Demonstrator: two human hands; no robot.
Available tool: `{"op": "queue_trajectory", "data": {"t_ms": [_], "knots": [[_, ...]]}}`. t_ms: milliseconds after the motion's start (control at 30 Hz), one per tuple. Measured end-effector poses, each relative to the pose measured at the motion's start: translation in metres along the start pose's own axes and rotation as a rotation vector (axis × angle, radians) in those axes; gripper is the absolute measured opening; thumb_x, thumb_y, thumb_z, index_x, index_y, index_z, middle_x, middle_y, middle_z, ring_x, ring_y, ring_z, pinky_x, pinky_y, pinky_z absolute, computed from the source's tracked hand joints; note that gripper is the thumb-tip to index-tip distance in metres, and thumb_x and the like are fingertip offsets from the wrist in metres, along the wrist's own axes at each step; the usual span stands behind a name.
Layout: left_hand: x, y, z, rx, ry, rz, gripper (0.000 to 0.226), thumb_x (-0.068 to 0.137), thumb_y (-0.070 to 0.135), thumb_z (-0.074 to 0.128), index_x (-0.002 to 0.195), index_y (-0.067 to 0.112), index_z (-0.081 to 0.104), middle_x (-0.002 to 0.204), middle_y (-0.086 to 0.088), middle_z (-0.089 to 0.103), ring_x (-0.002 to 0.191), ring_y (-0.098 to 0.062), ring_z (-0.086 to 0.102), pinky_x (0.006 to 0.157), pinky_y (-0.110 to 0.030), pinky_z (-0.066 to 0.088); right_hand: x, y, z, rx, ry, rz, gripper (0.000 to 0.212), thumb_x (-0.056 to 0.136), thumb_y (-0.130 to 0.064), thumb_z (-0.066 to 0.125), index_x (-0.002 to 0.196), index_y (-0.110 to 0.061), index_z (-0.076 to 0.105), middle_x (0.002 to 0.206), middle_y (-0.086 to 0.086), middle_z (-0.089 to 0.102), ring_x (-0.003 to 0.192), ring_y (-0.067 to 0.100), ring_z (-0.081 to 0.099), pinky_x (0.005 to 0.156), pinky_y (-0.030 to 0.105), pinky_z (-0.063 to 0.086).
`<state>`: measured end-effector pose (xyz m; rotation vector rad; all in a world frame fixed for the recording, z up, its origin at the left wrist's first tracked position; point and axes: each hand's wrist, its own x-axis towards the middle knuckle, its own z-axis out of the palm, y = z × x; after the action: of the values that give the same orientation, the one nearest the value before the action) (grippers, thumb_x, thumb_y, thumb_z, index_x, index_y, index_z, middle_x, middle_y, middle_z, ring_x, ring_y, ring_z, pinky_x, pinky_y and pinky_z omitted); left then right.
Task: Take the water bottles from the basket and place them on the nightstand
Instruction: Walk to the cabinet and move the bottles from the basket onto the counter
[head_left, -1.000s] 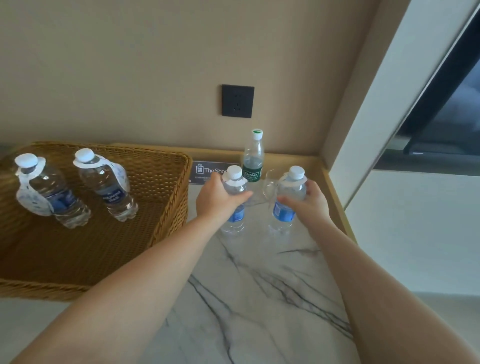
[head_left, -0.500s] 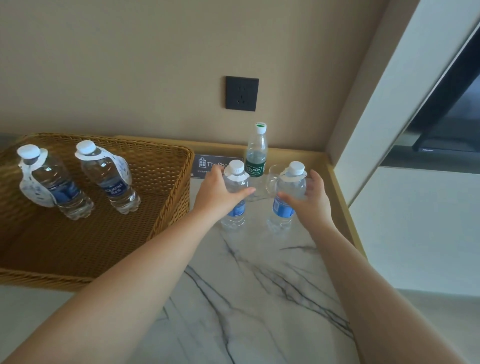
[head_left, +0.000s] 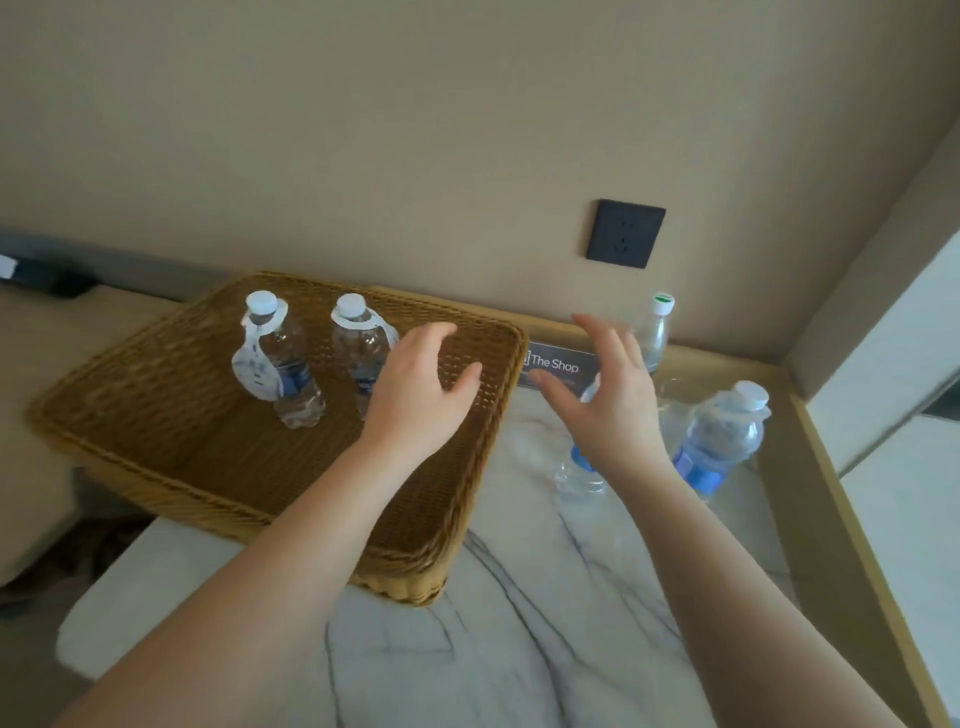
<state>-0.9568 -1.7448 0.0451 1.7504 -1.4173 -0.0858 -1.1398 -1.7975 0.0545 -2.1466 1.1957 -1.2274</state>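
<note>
Two clear blue-labelled water bottles (head_left: 719, 441) have just been let go on the white marble nightstand (head_left: 545, 613), and both spread, empty hands (head_left: 415, 400) are now swung toward the woven wicker basket (head_left: 156, 431), where two more are left

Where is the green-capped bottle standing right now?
In the head view, the green-capped bottle stands at the nightstand's back right, against the wall, just right of "The Shop" sign.

A hotel room: marble nightstand (head_left: 545, 649) against a beige wall, "The Shop" card (head_left: 558, 365), complimentary tagged bottles (head_left: 280, 364).
</note>
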Motion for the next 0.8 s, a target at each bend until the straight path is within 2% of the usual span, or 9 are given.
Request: {"op": "queue_trajectory", "data": {"t_ms": [100,200,333,400,500,633,700,800], "knots": [[0.004,-0.043,-0.038,0.037,0.052,-0.02,0.045,0.089,0.029,0.063,0.13,0.016,0.052,0.128,-0.003,0.057,0.121,-0.018,0.051,0.095,-0.028,0.041,0.008,-0.032,0.053,0.011,-0.112,-0.037,0.062,0.079,-0.036,0.074,0.133,-0.015,0.051,0.127,0.001,0.052,0.116,0.012,0.049,0.091,0.008,0.029],[0.011,-0.09,-0.076,0.074,0.105,-0.044,0.041,0.087,0.025,0.065,0.126,0.018,0.054,0.123,0.001,0.058,0.117,-0.015,0.051,0.09,-0.022,0.036,0.02,-0.055,0.106,-0.011,-0.202,-0.02,0.066,0.079,-0.04,0.073,0.136,-0.018,0.047,0.133,0.001,0.049,0.121,0.013,0.047,0.095,0.018,0.034],[0.032,-0.15,-0.119,0.095,0.179,-0.073,0.046,0.083,0.021,0.07,0.124,0.012,0.053,0.124,-0.008,0.054,0.118,-0.023,0.05,0.094,-0.029,0.043,0.048,-0.074,0.164,-0.045,-0.243,0.041,0.075,0.078,-0.04,0.075,0.141,-0.019,0.041,0.14,0.003,0.045,0.127,0.018,0.044,0.094,0.021,0.033],[0.044,-0.173,-0.127,0.097,0.173,-0.132,0.057,0.08,0.024,0.074,0.129,0.014,0.047,0.129,-0.009,0.049,0.12,-0.024,0.047,0.094,-0.03,0.042,0.062,-0.077,0.185,-0.078,-0.262,0.059,0.082,0.075,-0.041,0.077,0.143,-0.02,0.036,0.144,0.004,0.042,0.131,0.02,0.042,0.097,0.027,0.034],[0.062,-0.195,-0.122,0.038,0.063,-0.287,0.085,0.074,0.039,0.078,0.143,0.02,0.031,0.145,-0.008,0.036,0.13,-0.025,0.039,0.098,-0.035,0.038,0.078,-0.074,0.206,-0.122,-0.343,0.127,0.102,0.067,-0.048,0.081,0.148,-0.024,0.024,0.151,0.004,0.032,0.137,0.023,0.035,0.106,0.041,0.035],[0.085,-0.215,-0.109,-0.119,-0.074,-0.446,0.107,0.064,0.046,0.085,0.148,0.024,0.023,0.151,-0.006,0.034,0.134,-0.026,0.039,0.103,-0.043,0.037,0.088,-0.069,0.223,-0.071,-0.5,0.226,0.123,0.057,-0.055,0.083,0.151,-0.03,0.01,0.157,0.001,0.02,0.141,0.025,0.027,0.108,0.046,0.033],[0.092,-0.223,-0.105,-0.171,-0.099,-0.49,0.109,0.062,0.044,0.087,0.148,0.024,0.024,0.149,-0.006,0.039,0.133,-0.027,0.041,0.103,-0.043,0.038,0.092,-0.067,0.23,-0.025,-0.501,0.245,0.121,0.055,-0.054,0.084,0.151,-0.031,0.013,0.156,0.0,0.024,0.139,0.024,0.031,0.106,0.046,0.037],[0.092,-0.229,-0.099,-0.23,-0.092,-0.533,0.105,0.061,0.038,0.088,0.145,0.021,0.028,0.144,-0.006,0.046,0.129,-0.026,0.046,0.1,-0.039,0.04,0.098,-0.067,0.238,0.0,-0.458,0.253,0.104,0.057,-0.047,0.087,0.141,-0.029,0.029,0.139,-0.001,0.046,0.124,0.021,0.047,0.096,0.04,0.048]]}}
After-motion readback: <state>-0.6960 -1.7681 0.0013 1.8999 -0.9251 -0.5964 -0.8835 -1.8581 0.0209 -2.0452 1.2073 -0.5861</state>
